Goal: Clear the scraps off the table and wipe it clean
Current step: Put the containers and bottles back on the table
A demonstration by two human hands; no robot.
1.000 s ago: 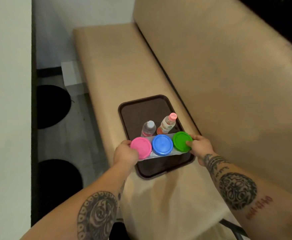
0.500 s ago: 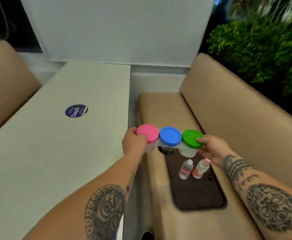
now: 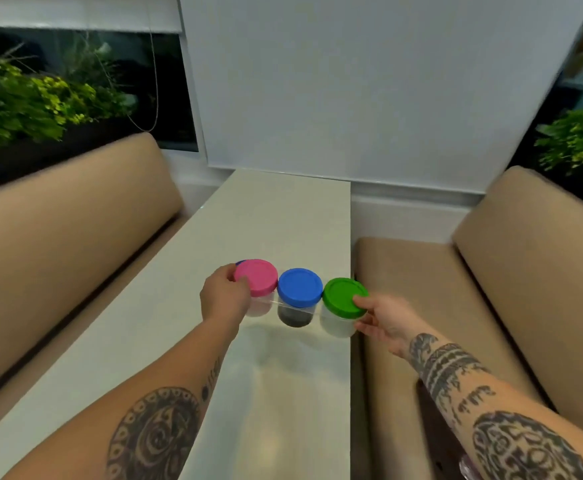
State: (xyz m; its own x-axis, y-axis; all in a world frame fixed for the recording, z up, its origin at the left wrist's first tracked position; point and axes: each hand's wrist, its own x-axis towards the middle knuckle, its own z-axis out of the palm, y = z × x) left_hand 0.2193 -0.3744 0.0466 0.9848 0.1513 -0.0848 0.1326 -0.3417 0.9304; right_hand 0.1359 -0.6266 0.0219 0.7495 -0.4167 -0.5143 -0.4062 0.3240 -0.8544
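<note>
Now both hands' fingers, left (image 3: 222,299) and right (image 3: 383,318), grip the jar row (image 3: 298,299) over the table (image 3: 276,216), off the bench.

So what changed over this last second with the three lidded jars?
The set of three jars went from over the brown tray on the bench seat, up and across to above the table. The tray and its two bottles are out of view now. Unchanged: left hand grips the pink-lidded end, right hand the green-lidded end.

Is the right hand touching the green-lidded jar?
Touching. The head view shows the right hand with its thumb on the green lid and fingers against the green-lidded jar.
</note>
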